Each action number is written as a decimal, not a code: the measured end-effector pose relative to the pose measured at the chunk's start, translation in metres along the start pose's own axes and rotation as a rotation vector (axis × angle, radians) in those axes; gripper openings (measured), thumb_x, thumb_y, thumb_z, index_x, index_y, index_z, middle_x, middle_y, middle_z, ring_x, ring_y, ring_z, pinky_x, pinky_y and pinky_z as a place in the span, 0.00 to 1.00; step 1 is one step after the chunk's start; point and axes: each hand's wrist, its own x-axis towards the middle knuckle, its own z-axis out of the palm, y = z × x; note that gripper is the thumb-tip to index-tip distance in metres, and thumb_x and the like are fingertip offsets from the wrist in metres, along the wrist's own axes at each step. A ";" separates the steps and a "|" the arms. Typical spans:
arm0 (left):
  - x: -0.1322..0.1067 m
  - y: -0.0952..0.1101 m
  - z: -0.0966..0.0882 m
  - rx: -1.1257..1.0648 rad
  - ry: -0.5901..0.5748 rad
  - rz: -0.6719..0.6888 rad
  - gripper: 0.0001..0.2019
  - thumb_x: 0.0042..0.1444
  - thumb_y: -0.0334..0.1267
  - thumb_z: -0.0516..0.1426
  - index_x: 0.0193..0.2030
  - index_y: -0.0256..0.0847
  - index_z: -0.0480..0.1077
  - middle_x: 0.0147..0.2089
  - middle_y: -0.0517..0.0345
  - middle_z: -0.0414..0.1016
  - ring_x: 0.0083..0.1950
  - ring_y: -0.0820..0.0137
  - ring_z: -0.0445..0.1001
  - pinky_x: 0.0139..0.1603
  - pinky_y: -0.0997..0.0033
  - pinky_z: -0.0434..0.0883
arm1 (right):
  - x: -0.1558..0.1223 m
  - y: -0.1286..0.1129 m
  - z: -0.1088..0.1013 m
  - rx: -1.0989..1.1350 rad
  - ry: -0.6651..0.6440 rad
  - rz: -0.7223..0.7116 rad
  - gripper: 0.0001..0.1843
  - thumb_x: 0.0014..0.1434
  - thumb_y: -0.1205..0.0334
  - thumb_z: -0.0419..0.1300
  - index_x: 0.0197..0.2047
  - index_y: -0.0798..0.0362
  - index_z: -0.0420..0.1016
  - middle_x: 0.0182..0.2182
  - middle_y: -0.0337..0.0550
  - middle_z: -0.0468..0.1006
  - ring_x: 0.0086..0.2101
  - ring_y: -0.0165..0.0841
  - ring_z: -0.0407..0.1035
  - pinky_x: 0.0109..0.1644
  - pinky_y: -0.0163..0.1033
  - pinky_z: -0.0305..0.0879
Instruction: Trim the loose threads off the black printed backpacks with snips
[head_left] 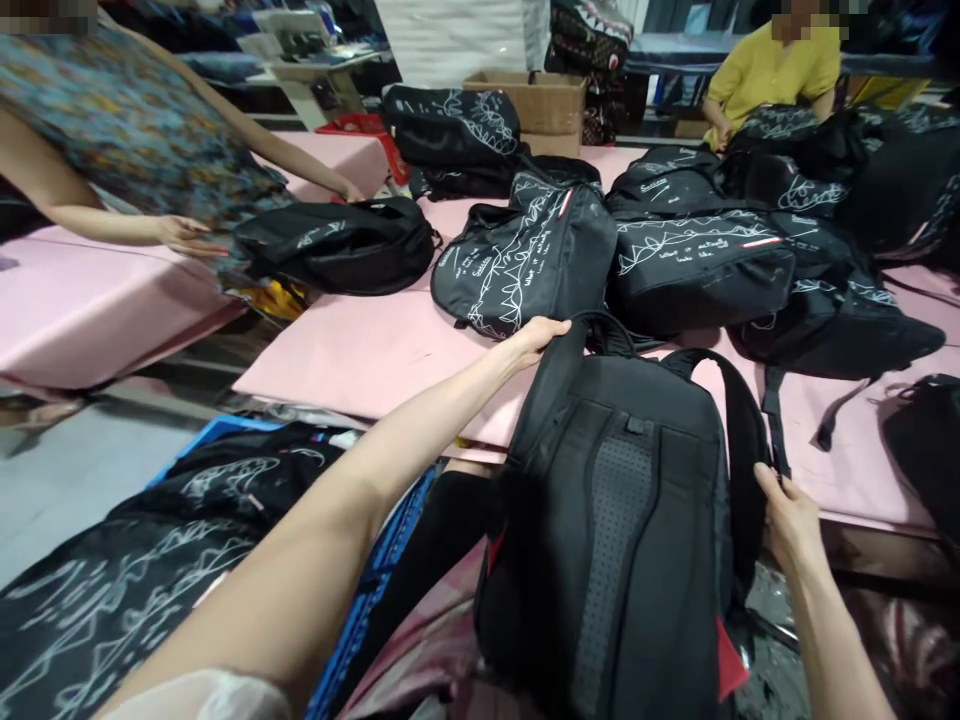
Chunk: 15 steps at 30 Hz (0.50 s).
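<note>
A black backpack lies back-panel up at the near edge of the pink table, its padded mesh back facing me. My left hand is closed on the top of its left shoulder strap. Lower on the right, my right hand grips the right shoulder strap at the bag's side. Several black backpacks with white scribble print lie on the table just beyond.
A person in a patterned top at the left reaches both hands toward a black bag. Another person in a yellow shirt works at the far right. A cardboard box stands at the back. More printed bags pile at lower left.
</note>
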 end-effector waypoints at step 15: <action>-0.084 -0.068 -0.031 0.369 0.017 0.242 0.15 0.39 0.36 0.65 0.37 0.37 0.75 0.35 0.57 0.77 0.42 0.65 0.72 0.48 0.71 0.65 | -0.086 -0.014 0.010 -0.509 0.405 -0.669 0.30 0.52 0.42 0.55 0.49 0.56 0.73 0.41 0.52 0.75 0.40 0.43 0.68 0.47 0.45 0.60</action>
